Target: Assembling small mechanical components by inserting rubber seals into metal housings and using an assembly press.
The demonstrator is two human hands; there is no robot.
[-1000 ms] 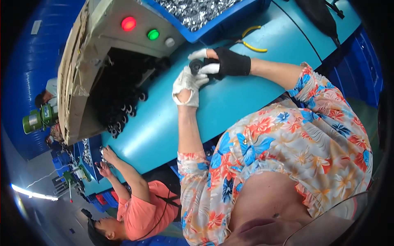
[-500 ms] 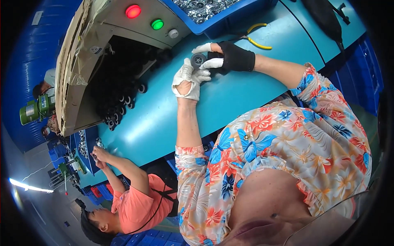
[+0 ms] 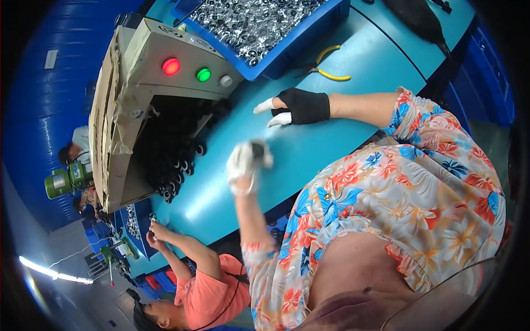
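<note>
My left hand (image 3: pixel 243 163), in a white glove, is closed around a small dark wheel (image 3: pixel 258 151) over the near part of the turquoise table. Motion blurs both the hand and the wheel. My right hand (image 3: pixel 298 108) wears a black fingerless glove with white coverings on the fingertips. Its fingers are apart with nothing between them, farther over the table and to the right of the left hand. Pliers with yellow handles (image 3: pixel 331 69) lie beyond the right hand, beside a blue bin (image 3: pixel 287 55).
Small shiny metal and black parts (image 3: pixel 248 25) fill the blue bin. At left stands a beige machine (image 3: pixel 165 49) with red and green lights; black wheels (image 3: pixel 175 176) pile in its opening. A co-worker in an orange shirt (image 3: pixel 215 292) works at the table's left end.
My hands have come apart. The left hand has drawn back toward my body, carrying the wheel, while the right hand has let go of it. The whole view has also shifted.
</note>
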